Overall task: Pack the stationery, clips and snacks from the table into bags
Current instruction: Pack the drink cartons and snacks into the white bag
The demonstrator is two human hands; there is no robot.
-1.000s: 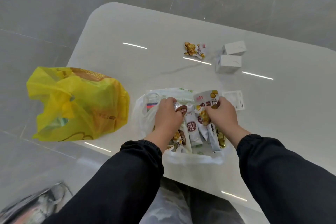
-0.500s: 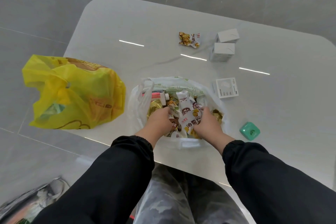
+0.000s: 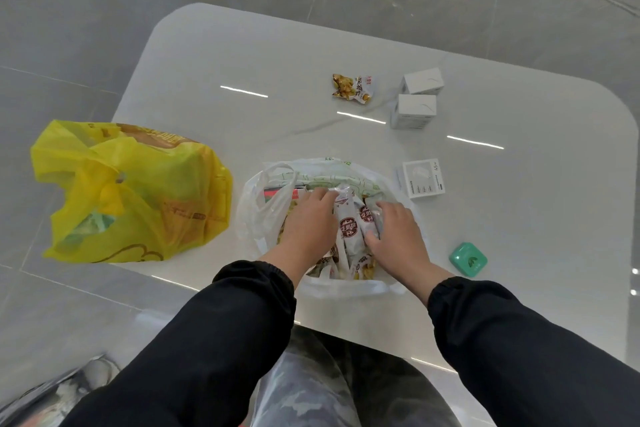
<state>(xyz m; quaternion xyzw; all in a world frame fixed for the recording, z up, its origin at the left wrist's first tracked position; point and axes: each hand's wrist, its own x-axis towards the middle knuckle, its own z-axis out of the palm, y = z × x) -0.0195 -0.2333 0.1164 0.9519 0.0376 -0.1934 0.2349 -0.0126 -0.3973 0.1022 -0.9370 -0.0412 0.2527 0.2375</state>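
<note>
With the left hand (image 3: 304,225) spread flat on the packets (image 3: 349,232) and the right hand (image 3: 394,232) curled round them, inside the bag (image 3: 256,208) at the table's (image 3: 242,52) 6 o'clock edge, a hard push may collapse the limp rim and spill packets off the edge.

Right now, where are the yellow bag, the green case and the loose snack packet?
yellow bag (image 3: 138,198), head view, middle of its crumpled side.
green case (image 3: 468,259), head view, centre of its lid.
loose snack packet (image 3: 353,88), head view, middle of the wrapper.
</note>
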